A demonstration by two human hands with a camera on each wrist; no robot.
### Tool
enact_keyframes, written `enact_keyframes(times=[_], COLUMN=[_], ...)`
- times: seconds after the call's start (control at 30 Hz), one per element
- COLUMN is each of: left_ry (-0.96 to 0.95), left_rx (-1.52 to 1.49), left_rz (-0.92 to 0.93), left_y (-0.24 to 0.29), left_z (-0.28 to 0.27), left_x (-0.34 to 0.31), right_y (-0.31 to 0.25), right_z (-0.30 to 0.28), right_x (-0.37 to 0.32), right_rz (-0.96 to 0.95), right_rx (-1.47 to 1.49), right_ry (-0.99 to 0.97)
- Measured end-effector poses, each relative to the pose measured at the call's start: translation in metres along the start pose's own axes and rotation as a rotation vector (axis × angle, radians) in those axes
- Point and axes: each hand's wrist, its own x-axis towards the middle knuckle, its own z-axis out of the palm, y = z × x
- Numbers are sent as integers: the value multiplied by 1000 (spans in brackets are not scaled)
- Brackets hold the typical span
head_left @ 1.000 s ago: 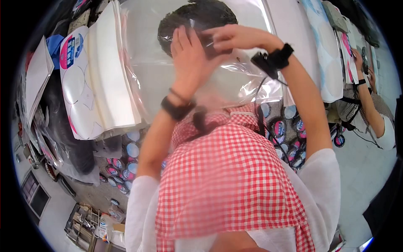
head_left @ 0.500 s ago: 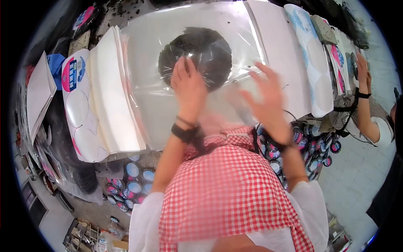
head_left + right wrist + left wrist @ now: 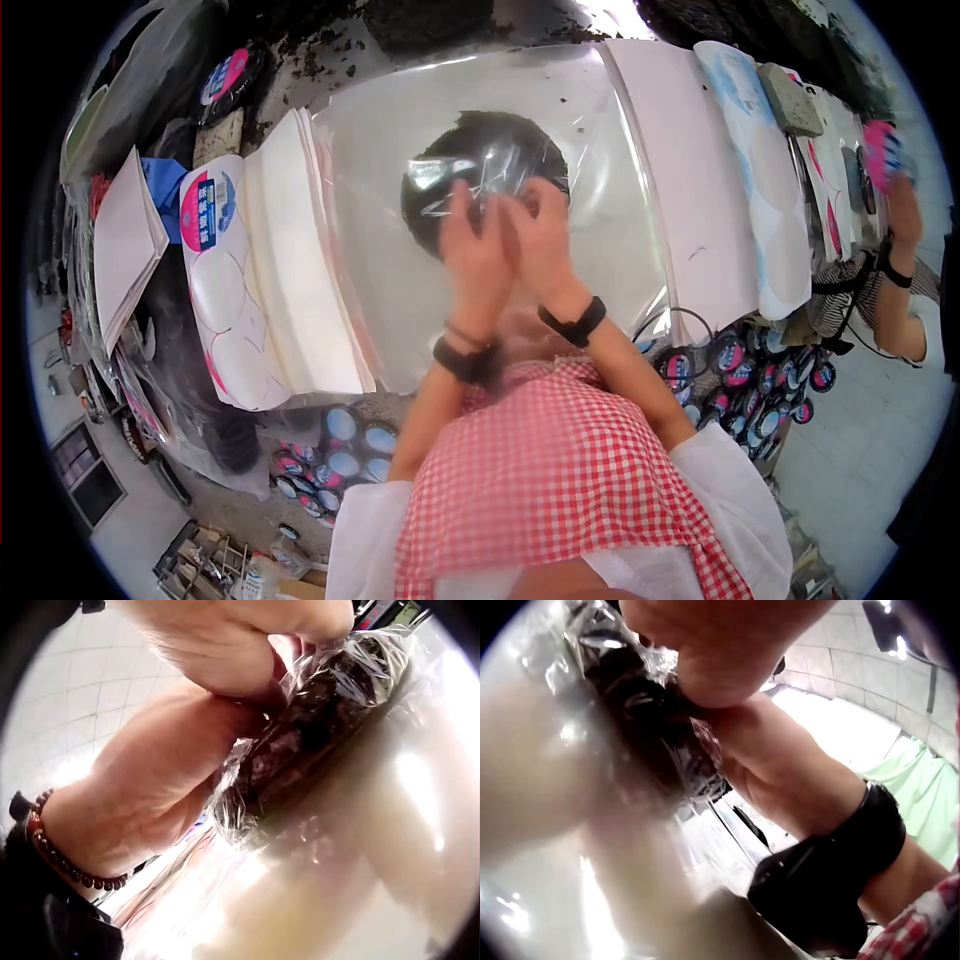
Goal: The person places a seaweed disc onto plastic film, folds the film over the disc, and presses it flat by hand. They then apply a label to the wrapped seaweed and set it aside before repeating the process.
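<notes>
A dark, round, flat cake (image 3: 485,150), like pressed dried seaweed, lies under shiny clear plastic film (image 3: 430,172) in front of me. My left hand (image 3: 478,262) and right hand (image 3: 545,245) meet at its near edge, fingers curled into the film. In the left wrist view, crinkled film (image 3: 697,742) wraps the dark edge beneath the left hand (image 3: 720,645). The right wrist view shows the right hand (image 3: 217,645) pinching bunched film (image 3: 367,667) along the cake's edge. Fingertips are partly hidden in the wrist views.
A stack of white sheets (image 3: 300,270) and a printed label sheet (image 3: 225,300) lie left of the film. More pale sheets (image 3: 690,190) and a stone block (image 3: 790,100) are at right. Several round labelled packs (image 3: 750,380) lie below. Another person's hand (image 3: 903,210) is far right.
My right hand swung away to the right with fingers spread, then came back beside the left. Both hands now work together at the cake's near edge, bunching the film.
</notes>
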Motion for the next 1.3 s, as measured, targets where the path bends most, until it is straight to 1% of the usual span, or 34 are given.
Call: enact_keyframes(times=[0.03, 0.1, 0.13, 0.17, 0.2, 0.27, 0.3, 0.33, 0.4, 0.43, 0.5, 0.53, 0.57, 0.6, 0.67, 0.7, 0.73, 0.77, 0.83, 0.87, 0.9, 0.97, 1.03, 1.07, 1.13, 1.2, 1.23, 1.3], left_ry=[39, -28, -72, -114, -107, -195, -241, -168, -19, -94, -222, -216, -265, -317, -339, -306, -274, -253, -218, -222, -286, -412, -233, -145, -188, -253, -267, -298], left_rx=[225, 239, 160, 82, 11, -46, -74, 28, 233, 240, 249, 53, -28, -110, -86, 21, 126, 111, 82, -59, -125, -252, -212, -195, -63, -123, -157, -210], left_rz=[117, 59, 66, 76, -92, -204, -258, -109, 175, 186, 217, 178, 45, -92, -101, 21, 139, 211, 359, 373, 240, -39, 58, 109, 273, 362, 301, 190], left_y=[1, 1, -7, -13, -12, -19, -23, -21, -18, -24, -36, -44, -45, -43, -42, -42, -42, -42, -52, -66, -68, -68, -57, -52, -46, -57, -60, -68], left_z=[-4, -6, -2, 4, 11, 13, 11, 2, -16, -16, -13, -8, -5, -8, -9, -11, -14, -14, -10, 0, 0, -6, -8, -10, -12, -3, -1, -1], left_x=[6, 3, 0, -3, -6, -5, -1, 8, 26, 25, 30, 26, 27, 24, 30, 36, 40, 46, 59, 55, 50, 39, 46, 54, 74, 80, 75, 64], right_y=[0, 6, 9, 10, 6, 7, 10, 10, 9, 9, 23, 25, 28, 28, 29, 30, 29, 27, 32, 37, 39, 39, 45, 47, 50, 46, 43, 43], right_z=[1, 10, 14, 15, 12, 14, 18, 21, 8, 3, 12, 12, 13, 13, 15, 15, 10, 0, 2, 8, 12, 10, 15, 16, 15, 13, 12, 13], right_x=[2, -3, -3, -3, 1, 4, 5, 6, 23, 27, 20, 20, 22, 22, 29, 30, 41, 57, 63, 62, 64, 61, 55, 55, 53, 53, 59, 68], right_rz=[-164, -158, -159, 32, 224, 298, 184, 72, -143, -240, -190, -121, -62, 52, -123, -205, -288, -365, -346, -260, -178, -135, -212, -240, -293, -305, -319, -422], right_rx=[-259, -232, -219, -34, 151, 203, 71, -59, -258, -354, -183, -48, 87, 84, -126, -231, -228, -222, -60, 89, 238, 124, 14, 10, -6, -42, -57, -41], right_ry=[135, 31, -18, -108, -195, -274, -266, -263, -108, -30, -138, -176, -201, -280, -279, -283, -258, -241, -239, -243, -241, -338, -345, -332, -317, -275, -251, -297])
